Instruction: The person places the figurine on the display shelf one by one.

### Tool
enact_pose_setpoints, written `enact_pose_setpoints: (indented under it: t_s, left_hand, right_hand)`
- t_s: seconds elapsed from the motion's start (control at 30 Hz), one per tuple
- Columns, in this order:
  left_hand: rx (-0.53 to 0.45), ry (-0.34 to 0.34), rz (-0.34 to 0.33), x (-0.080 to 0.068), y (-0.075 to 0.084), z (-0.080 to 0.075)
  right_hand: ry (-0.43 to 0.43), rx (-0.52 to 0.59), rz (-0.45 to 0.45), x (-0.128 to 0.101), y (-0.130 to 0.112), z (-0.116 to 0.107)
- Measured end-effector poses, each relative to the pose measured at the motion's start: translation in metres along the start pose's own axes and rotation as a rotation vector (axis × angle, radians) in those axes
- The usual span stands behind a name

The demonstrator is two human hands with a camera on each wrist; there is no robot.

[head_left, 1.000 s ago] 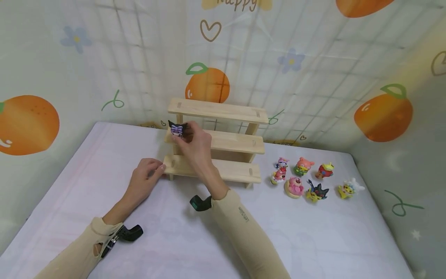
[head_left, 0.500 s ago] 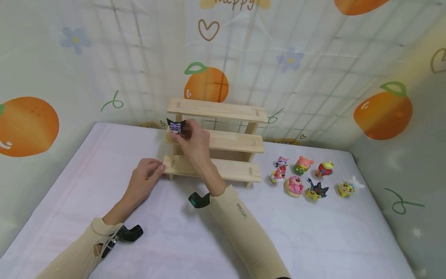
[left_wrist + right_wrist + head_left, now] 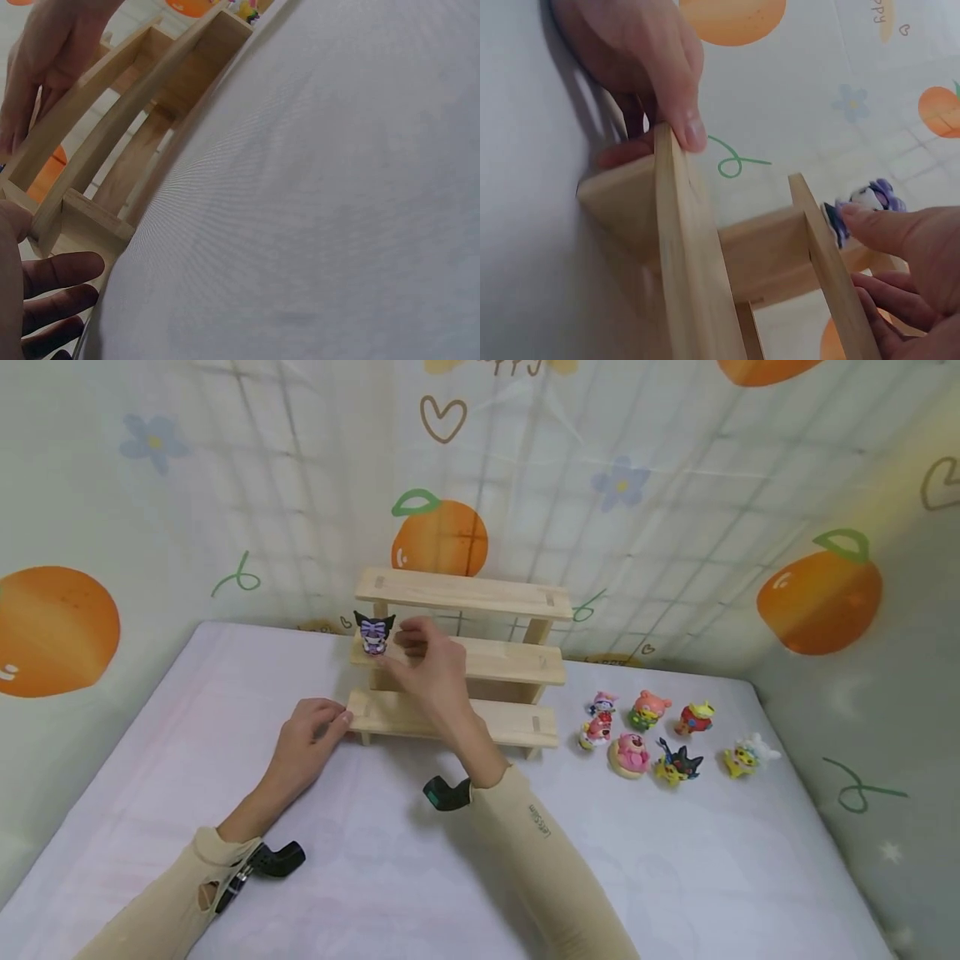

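A small figurine point(image 3: 374, 633) with a black pointed-ear hood and purple bow stands at the left end of the middle step of a three-tier wooden display shelf point(image 3: 510, 662). My right hand point(image 3: 435, 668) is just right of it, thumb and fingers spread apart. In the right wrist view the right thumb point(image 3: 877, 229) overlaps the figurine point(image 3: 866, 201), its other fingers lower by the step. My left hand point(image 3: 303, 743) holds the left end of the lowest step. In the right wrist view its thumb point(image 3: 694, 135) lies over the board's end, with fingers beneath.
Several small figurines stand on the white-covered table point(image 3: 675, 877) right of the shelf, among them a pink bear point(image 3: 630, 754), a black-eared yellow one point(image 3: 678, 763) and a white-topped yellow one point(image 3: 750, 755). An orange-print curtain point(image 3: 525, 485) hangs close behind.
My right hand has loosened its fingers from the figurine and drawn slightly right. The figurine now shows whole on the middle step. My left hand stays at the shelf's end.
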State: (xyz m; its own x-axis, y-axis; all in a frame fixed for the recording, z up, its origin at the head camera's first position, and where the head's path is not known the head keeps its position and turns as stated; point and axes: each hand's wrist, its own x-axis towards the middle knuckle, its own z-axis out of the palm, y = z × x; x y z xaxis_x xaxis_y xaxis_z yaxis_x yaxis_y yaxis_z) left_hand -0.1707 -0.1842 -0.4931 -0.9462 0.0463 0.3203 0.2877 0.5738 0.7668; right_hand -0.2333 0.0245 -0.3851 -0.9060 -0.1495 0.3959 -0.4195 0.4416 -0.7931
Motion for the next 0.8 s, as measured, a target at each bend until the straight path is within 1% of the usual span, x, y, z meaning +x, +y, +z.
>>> enact_pose_setpoints:
  t_s: [0.13,0.23,0.33,0.6,0.8]
  left_hand:
    - [0.000,-0.005,-0.009,0.000,0.001,-0.002]
    - [-0.006,-0.009,-0.012,0.000,0.001,-0.001]
    - [-0.004,-0.009,-0.013,0.000,0.001,0.000]
    - [0.006,-0.022,-0.029,0.000,0.002,0.000]
    - [0.005,-0.013,-0.021,0.001,0.001,-0.001]
  right_hand:
    - [0.008,-0.011,0.018,-0.005,0.003,-0.009]
    - [0.004,-0.039,0.017,-0.009,0.004,-0.017]
    - [0.006,-0.067,0.006,-0.015,0.006,-0.024]
    - [0.056,-0.122,-0.013,-0.027,0.012,-0.042]
    - [0.076,-0.124,-0.040,-0.032,0.016,-0.054]
